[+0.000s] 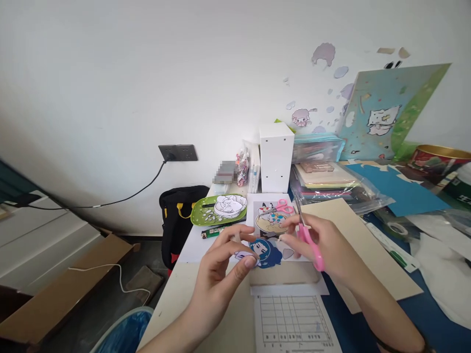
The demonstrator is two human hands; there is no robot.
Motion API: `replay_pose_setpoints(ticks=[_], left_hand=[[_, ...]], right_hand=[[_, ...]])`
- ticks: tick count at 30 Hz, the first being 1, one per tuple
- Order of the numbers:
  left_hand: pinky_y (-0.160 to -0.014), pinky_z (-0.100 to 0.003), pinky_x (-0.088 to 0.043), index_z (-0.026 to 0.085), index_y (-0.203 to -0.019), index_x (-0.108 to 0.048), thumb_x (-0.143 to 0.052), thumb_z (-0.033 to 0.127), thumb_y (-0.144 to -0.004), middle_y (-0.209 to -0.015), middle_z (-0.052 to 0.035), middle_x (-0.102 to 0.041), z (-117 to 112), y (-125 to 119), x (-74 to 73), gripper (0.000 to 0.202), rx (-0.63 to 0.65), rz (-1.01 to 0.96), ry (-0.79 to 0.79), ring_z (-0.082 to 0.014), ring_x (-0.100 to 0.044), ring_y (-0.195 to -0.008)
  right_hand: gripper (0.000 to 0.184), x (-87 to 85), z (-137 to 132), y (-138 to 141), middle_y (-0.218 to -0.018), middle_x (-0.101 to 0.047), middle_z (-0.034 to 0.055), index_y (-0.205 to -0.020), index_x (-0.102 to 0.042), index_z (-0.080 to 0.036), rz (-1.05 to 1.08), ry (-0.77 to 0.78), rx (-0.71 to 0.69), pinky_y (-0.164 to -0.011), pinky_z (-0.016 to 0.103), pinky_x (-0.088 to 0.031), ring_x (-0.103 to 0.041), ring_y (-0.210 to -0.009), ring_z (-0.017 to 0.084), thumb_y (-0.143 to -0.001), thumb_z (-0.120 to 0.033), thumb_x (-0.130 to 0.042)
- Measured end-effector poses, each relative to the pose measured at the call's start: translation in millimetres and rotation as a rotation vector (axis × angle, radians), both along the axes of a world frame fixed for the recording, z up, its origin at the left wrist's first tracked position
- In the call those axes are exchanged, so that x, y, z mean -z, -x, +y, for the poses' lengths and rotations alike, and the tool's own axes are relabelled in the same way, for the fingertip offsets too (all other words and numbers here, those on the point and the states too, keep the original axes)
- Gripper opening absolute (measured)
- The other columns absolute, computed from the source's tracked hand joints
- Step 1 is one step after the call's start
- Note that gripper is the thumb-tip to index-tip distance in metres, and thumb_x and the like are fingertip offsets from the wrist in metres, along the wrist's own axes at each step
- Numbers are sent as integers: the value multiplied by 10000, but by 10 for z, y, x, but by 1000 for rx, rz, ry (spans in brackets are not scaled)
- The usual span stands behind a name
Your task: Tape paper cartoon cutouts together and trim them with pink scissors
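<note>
My left hand (224, 264) pinches a small cut-out cartoon sticker piece (246, 255) between thumb and fingers, just above the desk. My right hand (324, 245) grips pink-handled scissors (308, 240), blades pointing up and away, close beside the left hand. Under both hands lies a white sheet (274, 223) printed with cartoon figures, among them a blue-haired character (265, 251) and a round tan one. A second pair of pink scissors (281, 208) rests on that sheet farther back.
A green tray (206, 213) with a cut-out drawing sits at the left, a lighter beside it. A white box (276, 156), stacked paper in plastic, tan card (368, 245), blue sheet, printed table form (294, 321), and a tin stand around. A black bag and cardboard lie on the floor.
</note>
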State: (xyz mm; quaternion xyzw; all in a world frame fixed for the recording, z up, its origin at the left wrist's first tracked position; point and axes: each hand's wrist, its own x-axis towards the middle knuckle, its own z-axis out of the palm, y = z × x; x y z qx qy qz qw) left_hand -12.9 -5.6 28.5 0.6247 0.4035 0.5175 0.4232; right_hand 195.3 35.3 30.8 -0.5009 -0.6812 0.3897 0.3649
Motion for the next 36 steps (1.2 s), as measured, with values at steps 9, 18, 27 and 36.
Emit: replay_pose_setpoints(ticks=[9,18,27,36], left_hand=[[-907,-408,-423,230,-788,-693,-603,294,-833,-1125,-88,-554,17,-7,38,119,-54,3,-24,-267,-493,-1085],[-947,-397,-384,261,-812,-671,-581,288,-854,-1140,-57,-526,23,-10,64,103,-50,32,-21,-248,-457,-1127],[-957,-402,-373,276,-820,-673,-575,277,-860,-1129,-46,-523,16,-1,85,106,-56,46,-45,-238,-458,-1122],[-973,-387,-387,311,-840,-694,-606,210,-842,-1120,-24,-527,0,0,108,134,-28,29,-139,-214,-464,-1132]], right_hand=[[301,193,395,151,-939,-614,104,-949,-676,-171,-652,-178,296,-616,306,-394,-601,-795,252,-740,-386,-665],[431,313,592,247,-962,-631,98,-951,-644,-162,-538,-33,353,-634,264,-398,-598,-775,206,-591,-350,-788],[153,295,544,235,-743,-618,47,-767,-606,-161,-413,-28,231,-569,273,-379,-571,-687,201,-664,-235,-691],[198,6,5,397,-903,-649,9,-838,-668,-229,60,-137,-300,-761,272,-422,-583,-890,160,-888,-195,-480]])
